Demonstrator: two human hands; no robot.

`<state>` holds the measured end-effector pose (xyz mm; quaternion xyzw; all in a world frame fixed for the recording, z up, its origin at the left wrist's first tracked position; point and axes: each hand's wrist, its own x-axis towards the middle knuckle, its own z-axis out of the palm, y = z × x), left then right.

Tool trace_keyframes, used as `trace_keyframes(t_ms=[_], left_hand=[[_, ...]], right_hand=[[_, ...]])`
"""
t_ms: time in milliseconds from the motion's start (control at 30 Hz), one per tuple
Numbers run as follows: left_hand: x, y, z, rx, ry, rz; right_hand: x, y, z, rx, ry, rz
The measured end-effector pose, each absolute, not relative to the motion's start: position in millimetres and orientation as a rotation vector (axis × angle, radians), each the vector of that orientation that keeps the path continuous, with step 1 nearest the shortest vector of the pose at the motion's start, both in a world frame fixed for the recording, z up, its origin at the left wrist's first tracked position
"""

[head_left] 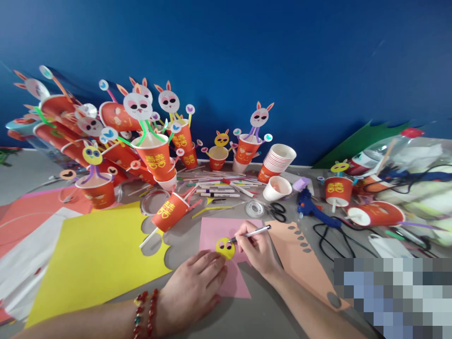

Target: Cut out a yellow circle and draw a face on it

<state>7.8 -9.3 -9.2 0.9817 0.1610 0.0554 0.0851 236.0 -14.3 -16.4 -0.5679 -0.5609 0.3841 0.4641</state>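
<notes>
My right hand (256,247) grips a silver-and-black pen (259,231), with its tip at the dark eye on the right of a small yellow paper disc (222,255). The disc has two eyes with pink above them. My left hand (194,287) lies flat, its fingers stretched out over the disc's lower left edge and hiding part of it. Beneath both is a sheet of pink paper (213,229). Left of my left hand lies yellow paper (95,259) with round cut-outs. To the right of my right hand is peach paper (300,263) with holes along its edges.
Red paper cups with rabbit faces (137,105) crowd the back left. Stacked cups (278,157), markers (219,194), black-handled scissors (278,212) and clear tape (254,208) lie ahead. A blue glue gun (316,212) with its black cord sits at right, near a fallen red cup (381,213).
</notes>
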Motion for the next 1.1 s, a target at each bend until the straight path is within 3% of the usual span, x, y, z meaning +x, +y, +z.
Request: trace_keyframes(t_ms=[1100], left_hand=[[8.7, -11.2, -9.9, 2.930, 0.486, 0.104]], right_hand=[[236.5, -15.0, -20.7, -1.453, -1.361, 0.832]])
